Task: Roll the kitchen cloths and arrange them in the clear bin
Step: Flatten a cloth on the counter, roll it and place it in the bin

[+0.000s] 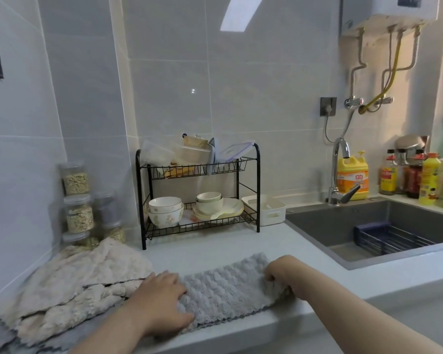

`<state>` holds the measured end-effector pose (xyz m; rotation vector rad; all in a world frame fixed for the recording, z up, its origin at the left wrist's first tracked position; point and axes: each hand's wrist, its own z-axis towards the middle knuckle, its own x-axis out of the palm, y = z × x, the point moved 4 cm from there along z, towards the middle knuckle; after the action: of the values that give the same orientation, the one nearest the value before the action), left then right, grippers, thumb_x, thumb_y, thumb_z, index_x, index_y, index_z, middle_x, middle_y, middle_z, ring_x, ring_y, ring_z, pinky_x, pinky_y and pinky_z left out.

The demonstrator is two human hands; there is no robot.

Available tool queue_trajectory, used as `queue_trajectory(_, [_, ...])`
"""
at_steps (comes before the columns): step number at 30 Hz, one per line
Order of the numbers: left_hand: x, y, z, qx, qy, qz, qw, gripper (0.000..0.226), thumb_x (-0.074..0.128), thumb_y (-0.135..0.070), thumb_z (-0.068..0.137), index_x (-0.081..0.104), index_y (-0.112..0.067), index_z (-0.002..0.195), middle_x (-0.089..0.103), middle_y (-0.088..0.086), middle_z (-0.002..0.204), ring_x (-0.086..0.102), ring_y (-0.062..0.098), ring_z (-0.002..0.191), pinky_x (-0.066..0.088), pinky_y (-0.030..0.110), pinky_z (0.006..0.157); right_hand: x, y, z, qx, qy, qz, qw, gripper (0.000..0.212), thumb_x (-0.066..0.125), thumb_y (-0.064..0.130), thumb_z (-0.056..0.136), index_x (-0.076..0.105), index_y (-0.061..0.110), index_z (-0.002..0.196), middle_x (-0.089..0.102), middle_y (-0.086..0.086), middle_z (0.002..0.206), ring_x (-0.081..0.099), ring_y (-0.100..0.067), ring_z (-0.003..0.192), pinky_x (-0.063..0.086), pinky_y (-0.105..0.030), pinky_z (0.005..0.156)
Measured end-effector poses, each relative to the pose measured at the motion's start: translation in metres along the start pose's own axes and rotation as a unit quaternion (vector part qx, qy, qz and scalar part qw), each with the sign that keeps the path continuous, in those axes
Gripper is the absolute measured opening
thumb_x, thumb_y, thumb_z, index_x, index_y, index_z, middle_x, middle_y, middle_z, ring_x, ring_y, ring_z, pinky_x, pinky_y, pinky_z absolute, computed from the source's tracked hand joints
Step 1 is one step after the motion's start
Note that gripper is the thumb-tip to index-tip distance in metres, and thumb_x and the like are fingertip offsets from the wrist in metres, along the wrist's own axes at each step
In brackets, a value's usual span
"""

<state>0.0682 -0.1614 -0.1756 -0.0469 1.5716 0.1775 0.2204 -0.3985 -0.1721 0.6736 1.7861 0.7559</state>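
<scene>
Now the grey cloth [223, 290] lies folded in a long strip along the counter's [241, 249] front edge; the left hand [159, 302] rests on its left end, fingers fairly straight; the right hand [279, 274] grips its right end with curled fingers; beige cloths [74, 284] lie heaped at the front left corner, just beside it.

The yellow detergent jug [352, 176] reads "立白"; other bottle labels are illegible.

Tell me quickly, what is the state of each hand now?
Left hand: open, pressing the fluffy grey kitchen cloth.
Right hand: closed, gripping the cloth's right end.
</scene>
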Motion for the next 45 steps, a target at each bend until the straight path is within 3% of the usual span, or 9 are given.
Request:
queue_trajectory(4, [0.008,-0.040,0.043,0.022,0.046,-0.114,0.992,0.089,0.039,-0.075,0.081,0.012,-0.031,0.153,0.007,-0.005,0.162,0.008,0.016,0.149,0.007,0.038,0.121,-0.013,-0.025,0.023,-0.002,-0.012,0.142,0.990,0.006,0.054,0.000,0.081,0.054,0.005,0.080,0.048,-0.012,0.071,0.044,-0.023,0.057,0.038,-0.024,0.049])
queue_trajectory(8, [0.027,-0.073,0.090,0.046,0.053,-0.070,0.995,0.120,0.031,-0.096,0.061,-0.004,-0.028,0.154,-0.007,-0.003,0.162,-0.007,0.019,0.149,-0.002,0.045,0.120,-0.022,-0.050,0.047,0.051,-0.007,0.394,0.918,0.010,0.052,-0.002,0.084,0.054,0.008,0.082,0.049,-0.011,0.070,0.044,-0.019,0.053,0.039,-0.019,0.038])
queue_trajectory(11, [0.031,-0.082,0.110,0.067,0.051,-0.066,0.994,0.122,0.032,-0.097,0.059,-0.005,-0.028,0.154,-0.009,-0.004,0.162,-0.009,0.017,0.149,-0.002,0.045,0.120,-0.026,-0.061,0.056,0.060,-0.008,0.539,0.840,0.013,0.054,-0.004,0.084,0.058,0.003,0.094,0.056,-0.012,0.076,0.049,-0.017,0.056,0.039,-0.018,0.035])
queue_trajectory(16, [0.028,-0.043,0.089,0.051,-0.048,-0.163,0.984,0.120,0.005,-0.099,0.052,0.013,-0.034,0.152,0.007,-0.010,0.161,0.001,0.009,0.148,-0.001,0.037,0.120,-0.026,-0.062,0.051,0.047,0.022,0.589,0.806,0.020,0.051,-0.003,0.086,0.058,0.001,0.104,0.061,-0.013,0.082,0.052,-0.016,0.059,0.034,-0.016,0.031])
queue_trajectory(21, [0.046,0.009,0.062,-0.015,-0.058,-0.291,0.955,0.099,0.032,-0.093,0.065,0.032,-0.037,0.147,0.033,-0.018,0.151,0.031,0.008,0.140,0.026,0.034,0.116,-0.030,-0.055,0.041,0.003,0.026,0.548,0.836,0.044,0.045,-0.004,0.086,0.056,0.015,0.125,0.063,-0.014,0.096,0.051,-0.019,0.062,0.037,-0.025,0.043])
queue_trajectory(27, [0.041,0.004,0.071,-0.012,-0.075,-0.278,0.958,0.063,0.050,-0.049,0.081,0.045,-0.031,0.141,0.044,-0.016,0.143,0.044,0.008,0.126,0.036,0.027,0.105,-0.029,-0.004,0.008,-0.125,0.040,0.381,0.915,0.063,0.044,-0.010,0.086,0.053,0.031,0.133,0.056,-0.006,0.123,0.055,-0.043,0.115,0.044,-0.054,0.103])
queue_trajectory(32, [0.038,0.005,0.070,-0.006,-0.050,-0.293,0.955,0.067,0.050,-0.047,0.074,0.049,-0.030,0.139,0.048,-0.018,0.133,0.045,0.008,0.121,0.037,0.025,0.100,0.020,0.036,-0.009,-0.179,0.101,0.325,0.923,0.065,0.045,-0.012,0.084,0.054,0.029,0.133,0.056,-0.007,0.125,0.060,-0.034,0.107,0.050,-0.042,0.090])
queue_trajectory(40, [0.038,0.006,0.070,-0.005,-0.050,-0.274,0.960,0.056,0.051,-0.056,0.076,0.059,-0.033,0.126,0.053,-0.013,0.122,0.049,0.014,0.115,0.040,0.029,0.097,0.071,0.065,-0.015,-0.190,0.128,0.186,0.955,0.079,0.068,0.018,0.065,0.046,0.024,0.141,0.048,-0.007,0.140,0.055,-0.023,0.117,0.047,-0.037,0.101])
queue_trajectory(45, [0.040,0.012,0.073,-0.001,-0.058,-0.285,0.957,0.048,0.046,-0.052,0.069,0.065,-0.029,0.107,0.055,-0.013,0.102,0.052,0.012,0.097,0.046,0.034,0.086,0.092,0.058,-0.026,-0.211,0.144,0.073,0.964,0.048,0.062,0.007,0.084,0.049,-0.001,0.130,0.058,-0.024,0.117,0.060,-0.036,0.106,0.050,-0.045,0.088])
